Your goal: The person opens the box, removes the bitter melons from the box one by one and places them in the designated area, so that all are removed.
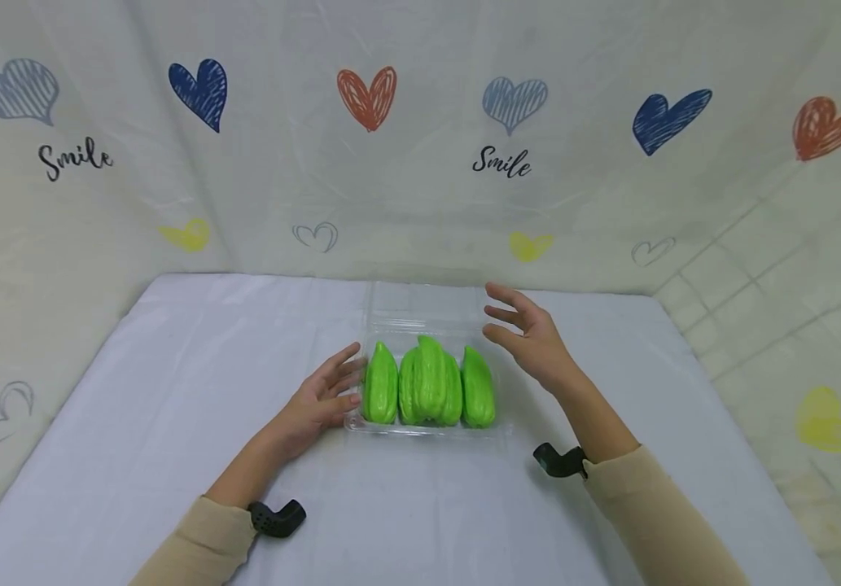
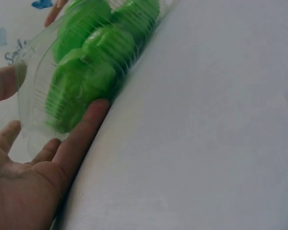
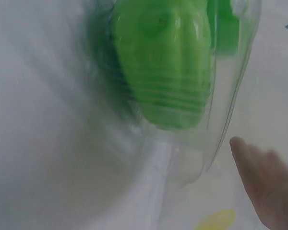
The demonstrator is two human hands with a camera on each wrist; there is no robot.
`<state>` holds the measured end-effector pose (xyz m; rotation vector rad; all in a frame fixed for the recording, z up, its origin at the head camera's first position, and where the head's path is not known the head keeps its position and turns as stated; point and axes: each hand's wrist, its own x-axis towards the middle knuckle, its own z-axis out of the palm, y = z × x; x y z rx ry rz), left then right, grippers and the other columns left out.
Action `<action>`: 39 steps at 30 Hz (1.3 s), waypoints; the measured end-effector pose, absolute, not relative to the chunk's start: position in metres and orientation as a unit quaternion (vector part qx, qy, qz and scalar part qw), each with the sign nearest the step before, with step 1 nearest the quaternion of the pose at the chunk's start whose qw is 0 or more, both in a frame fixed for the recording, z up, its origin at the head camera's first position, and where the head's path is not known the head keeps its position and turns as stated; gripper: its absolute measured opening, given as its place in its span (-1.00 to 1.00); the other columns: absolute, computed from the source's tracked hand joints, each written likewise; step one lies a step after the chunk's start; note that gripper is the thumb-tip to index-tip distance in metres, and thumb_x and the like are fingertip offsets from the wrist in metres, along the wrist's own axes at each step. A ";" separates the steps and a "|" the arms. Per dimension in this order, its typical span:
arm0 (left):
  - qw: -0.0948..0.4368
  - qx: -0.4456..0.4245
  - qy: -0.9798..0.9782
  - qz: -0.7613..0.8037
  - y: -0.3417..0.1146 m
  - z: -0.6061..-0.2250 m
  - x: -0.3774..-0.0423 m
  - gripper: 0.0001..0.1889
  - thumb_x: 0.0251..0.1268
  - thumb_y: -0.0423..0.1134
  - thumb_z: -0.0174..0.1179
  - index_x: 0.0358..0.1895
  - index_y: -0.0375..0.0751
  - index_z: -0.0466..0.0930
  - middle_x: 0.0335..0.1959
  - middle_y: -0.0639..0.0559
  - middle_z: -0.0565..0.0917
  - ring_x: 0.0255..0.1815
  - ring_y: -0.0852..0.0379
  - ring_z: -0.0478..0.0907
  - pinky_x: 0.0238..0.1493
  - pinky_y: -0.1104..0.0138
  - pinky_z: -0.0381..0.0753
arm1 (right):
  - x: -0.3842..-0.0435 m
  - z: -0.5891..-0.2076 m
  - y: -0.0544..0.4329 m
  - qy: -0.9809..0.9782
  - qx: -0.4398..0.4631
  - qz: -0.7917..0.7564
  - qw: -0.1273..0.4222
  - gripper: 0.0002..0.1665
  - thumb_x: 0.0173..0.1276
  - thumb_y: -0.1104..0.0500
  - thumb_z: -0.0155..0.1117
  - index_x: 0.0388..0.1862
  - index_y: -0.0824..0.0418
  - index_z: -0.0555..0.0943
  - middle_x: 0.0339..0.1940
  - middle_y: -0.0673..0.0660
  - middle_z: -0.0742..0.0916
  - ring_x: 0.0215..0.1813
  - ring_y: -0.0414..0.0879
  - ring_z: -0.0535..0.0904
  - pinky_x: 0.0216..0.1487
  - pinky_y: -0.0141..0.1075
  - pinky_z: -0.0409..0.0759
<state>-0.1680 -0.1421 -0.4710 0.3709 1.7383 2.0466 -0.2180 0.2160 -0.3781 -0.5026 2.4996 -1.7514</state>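
A clear plastic clamshell container [image 1: 420, 430] sits on the table with its lid [image 1: 420, 308] raised at the back. Inside, several glossy green ridged vegetables [image 1: 431, 382] lie side by side, their pointed ends facing away from me. My left hand [image 1: 313, 404] is at the container's left side, fingers loosely extended; in the left wrist view one straight finger [image 2: 82, 136] lies low along the clear wall. To the right of the lid hovers my right hand [image 1: 532, 338], fingers spread and nothing between them. The right wrist view shows a green vegetable [image 3: 165, 72] through the plastic.
A white cloth covers the table [image 1: 420, 505]. Behind it hangs a pale curtain [image 1: 420, 187] printed with hearts and the word Smile, which also runs along both sides. Each wrist carries a small black camera [image 1: 278, 519].
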 end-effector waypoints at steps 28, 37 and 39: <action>0.208 0.141 0.624 0.740 -0.145 -0.475 -0.167 -0.16 0.43 -0.37 0.14 0.63 0.09 -0.12 0.62 -0.08 0.03 0.60 -0.16 -0.01 0.24 0.05 0.53 | -0.183 -0.388 0.178 0.823 -0.204 -0.527 0.058 -0.22 0.35 0.09 0.39 0.49 -0.22 0.32 0.49 -0.12 0.42 0.40 0.08 0.48 0.16 0.15 0.57; 0.209 0.139 0.625 0.739 -0.144 -0.473 -0.168 -0.17 0.43 -0.38 0.12 0.63 0.12 -0.10 0.61 -0.05 0.05 0.60 -0.15 0.00 0.23 0.07 0.54 | -0.173 -0.390 0.169 0.835 -0.182 -0.513 0.076 -0.20 0.32 -0.04 0.42 0.49 -0.26 0.31 0.51 -0.09 0.40 0.39 0.04 0.49 0.09 0.07 0.60; 0.209 0.140 0.622 0.741 -0.143 -0.474 -0.169 -0.17 0.43 -0.39 0.12 0.63 0.12 -0.10 0.61 -0.06 0.05 0.60 -0.16 0.00 0.22 0.07 0.55 | -0.172 -0.391 0.165 0.841 -0.177 -0.505 0.082 -0.17 0.30 -0.09 0.43 0.50 -0.25 0.30 0.51 -0.07 0.40 0.39 0.04 0.49 0.12 0.08 0.60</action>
